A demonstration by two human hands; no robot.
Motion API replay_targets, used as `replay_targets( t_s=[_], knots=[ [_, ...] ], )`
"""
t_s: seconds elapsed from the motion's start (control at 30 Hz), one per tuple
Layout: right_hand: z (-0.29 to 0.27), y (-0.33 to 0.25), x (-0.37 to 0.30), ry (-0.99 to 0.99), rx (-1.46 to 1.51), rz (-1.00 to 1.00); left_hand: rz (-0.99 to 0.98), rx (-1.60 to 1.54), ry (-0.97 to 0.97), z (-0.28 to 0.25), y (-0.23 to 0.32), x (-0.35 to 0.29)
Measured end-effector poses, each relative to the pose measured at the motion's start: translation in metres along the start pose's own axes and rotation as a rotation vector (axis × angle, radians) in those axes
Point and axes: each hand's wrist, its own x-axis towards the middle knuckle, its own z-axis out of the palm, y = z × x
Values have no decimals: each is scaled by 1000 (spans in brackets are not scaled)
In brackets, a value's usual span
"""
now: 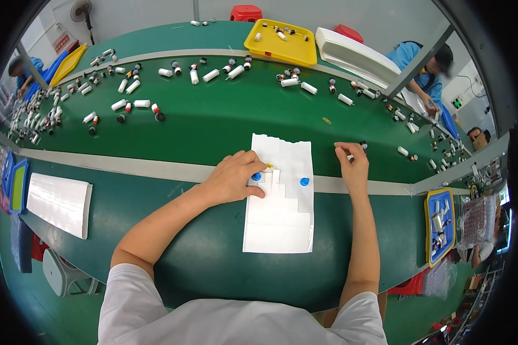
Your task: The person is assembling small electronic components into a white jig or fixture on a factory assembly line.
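Observation:
A tall white sheet (279,230) with stepped lines lies in front of me, reaching from the near table over the rail onto the green belt. Two small blue round pieces rest on it: one blue piece (256,176) by my left hand, another blue piece (304,181) near its right edge. My left hand (234,177) rests on the sheet's left edge, thumb apart from the fingers, a small yellow bit (269,165) at its fingertips. Above the belt's near edge, right of the sheet, my right hand (354,164) is closed in a pinch; its fingers hide what they hold.
White cylindrical parts with red and black ends (235,71) lie scattered over the green belt (224,126). A yellow tray (252,45) stands beyond it, a blue tray of parts (450,233) at right, a white sheet stack (57,201) at left. A co-worker (434,89) sits far right.

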Motion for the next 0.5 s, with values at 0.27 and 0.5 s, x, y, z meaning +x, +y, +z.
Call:
replay_targets(
  t_s=[0.27, 0.5],
  knots=[
    [50, -58, -37, -302, -108, -407, 45, -2, 25, 4, 5, 3],
    [45, -63, -44, -312, -217, -498, 103, 10, 28, -2, 23, 7]
  ],
)
